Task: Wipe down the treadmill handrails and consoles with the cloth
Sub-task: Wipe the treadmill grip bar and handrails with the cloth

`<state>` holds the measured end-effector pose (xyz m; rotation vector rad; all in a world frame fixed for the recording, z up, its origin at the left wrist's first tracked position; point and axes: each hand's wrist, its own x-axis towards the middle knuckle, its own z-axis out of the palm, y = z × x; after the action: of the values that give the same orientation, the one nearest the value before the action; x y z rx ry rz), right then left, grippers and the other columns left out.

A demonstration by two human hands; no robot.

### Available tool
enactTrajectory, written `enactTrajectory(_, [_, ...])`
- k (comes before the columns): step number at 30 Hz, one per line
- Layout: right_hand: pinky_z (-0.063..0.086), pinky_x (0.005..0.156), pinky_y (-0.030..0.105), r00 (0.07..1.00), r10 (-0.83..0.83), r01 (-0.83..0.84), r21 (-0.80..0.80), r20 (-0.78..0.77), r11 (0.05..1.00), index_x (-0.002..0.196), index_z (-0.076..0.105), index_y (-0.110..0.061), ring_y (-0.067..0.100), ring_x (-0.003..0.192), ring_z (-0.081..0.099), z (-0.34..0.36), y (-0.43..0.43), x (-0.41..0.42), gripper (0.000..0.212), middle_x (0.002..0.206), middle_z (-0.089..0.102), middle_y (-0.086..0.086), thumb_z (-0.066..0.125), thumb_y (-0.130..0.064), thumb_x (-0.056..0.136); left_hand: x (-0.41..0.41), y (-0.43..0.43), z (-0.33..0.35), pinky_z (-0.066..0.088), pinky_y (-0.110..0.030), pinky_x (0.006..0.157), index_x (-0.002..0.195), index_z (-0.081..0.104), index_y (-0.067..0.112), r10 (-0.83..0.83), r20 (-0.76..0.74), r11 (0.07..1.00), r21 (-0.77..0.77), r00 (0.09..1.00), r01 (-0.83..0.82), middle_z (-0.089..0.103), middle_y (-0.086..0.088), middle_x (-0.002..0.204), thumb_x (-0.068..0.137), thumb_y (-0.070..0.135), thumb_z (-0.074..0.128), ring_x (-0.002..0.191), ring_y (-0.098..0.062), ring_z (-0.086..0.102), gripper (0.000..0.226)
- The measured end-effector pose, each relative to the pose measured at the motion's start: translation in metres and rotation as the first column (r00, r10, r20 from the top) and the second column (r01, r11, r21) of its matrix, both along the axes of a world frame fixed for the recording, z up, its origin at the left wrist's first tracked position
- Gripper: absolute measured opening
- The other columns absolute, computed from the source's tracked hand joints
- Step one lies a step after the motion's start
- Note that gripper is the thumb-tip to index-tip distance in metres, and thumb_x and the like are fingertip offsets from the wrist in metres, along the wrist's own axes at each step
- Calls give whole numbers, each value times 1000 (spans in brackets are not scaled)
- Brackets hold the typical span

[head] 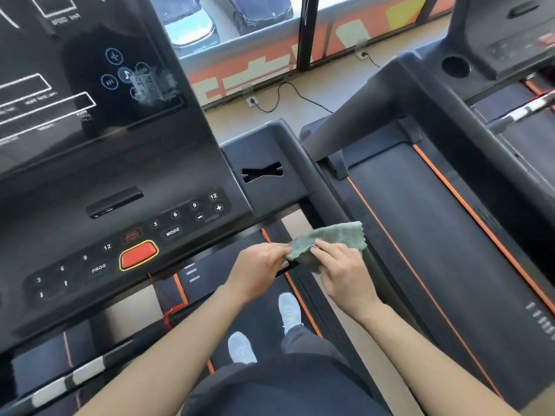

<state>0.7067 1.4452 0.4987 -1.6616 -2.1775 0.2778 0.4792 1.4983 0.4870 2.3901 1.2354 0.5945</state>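
Cloth: the small grey-green fluffy microfibre cloth (330,240) was held in the air between both hands, just beside the black moulded treadmill handrail (303,169).
Left hand: the left hand (258,268) pinched the cloth's left edge.
Right hand: the right hand (345,276) gripped it, fingers curled over the fabric.
Handling: it looked light, limp and soft, not slippery.
Hold: probably best bunched into a pad under one palm, not held by an edge.

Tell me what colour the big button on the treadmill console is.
Red-orange with a yellow rim, the big button shows best in the head view.
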Motion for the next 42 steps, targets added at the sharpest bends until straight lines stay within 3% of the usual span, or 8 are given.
enactTrajectory(5, [54,90,42,990,-95,80,-143,-107,987,123,67,-9,29,98,56,0,-4,-40,43,123,62,5,71,-2,80,-27,-19,2,58,-39,70,102,76,24,91,-46,995,-35,995,-93,76,10,108,96,26,46,87,-22,70,31])
enactTrajectory(11, [50,87,31,987,24,-49,-154,-159,987,120,69,-13,24,96,59,6,-6,-67,42,115,69,-5,67,3,81,-83,-53,-1,57,-38,74,103,76,24,201,-50,975,-85,978,-205,75,13,112,93,26,46,92,-21,71,31])
enactTrajectory(19, [54,82,42,974,225,-227,-56,-39,972,106,73,-17,27,96,61,1,-5,-107,41,115,71,-3,83,-2,69,-135,-101,5,52,-36,72,92,81,19,320,-59,947,32,945,-319,78,8,106,90,25,56,91,-20,71,27])
enactTrajectory(24, [57,77,39,948,304,-309,-47,-90,950,98,79,-19,26,88,64,-4,-1,-144,28,107,76,-4,86,-6,74,-155,-129,5,48,-32,76,94,83,22,413,-71,911,39,908,-411,77,11,109,81,20,69,92,-20,68,18])
enactTrajectory(28, [59,84,37,896,421,-437,-115,-138,892,97,82,-18,22,95,68,-1,0,-174,25,106,77,-5,85,-5,75,-171,-154,14,47,-34,75,87,80,23,484,-67,875,30,872,-484,77,13,99,82,24,64,92,-18,66,17])
enactTrajectory(35, [56,71,29,815,527,-564,-115,-241,818,91,80,-14,20,80,65,8,-4,-241,29,93,77,-5,78,8,73,-203,-209,18,46,-30,68,86,76,23,742,-41,671,23,669,-742,73,16,91,79,20,62,80,-16,62,16])
enactTrajectory(40, [56,75,31,719,640,-667,-15,-272,744,90,79,-10,22,83,65,23,6,-292,26,96,76,-1,74,11,75,-219,-230,32,43,-29,71,87,76,21,863,16,499,139,506,-855,72,11,89,77,19,68,82,-17,63,13])
enactTrajectory(42, [54,78,28,645,726,-742,30,-239,669,91,78,-8,24,86,63,24,6,-302,28,98,75,-1,70,13,74,-219,-236,33,36,-26,70,84,74,21,877,14,473,150,480,-869,70,10,85,72,14,73,78,-20,62,14])
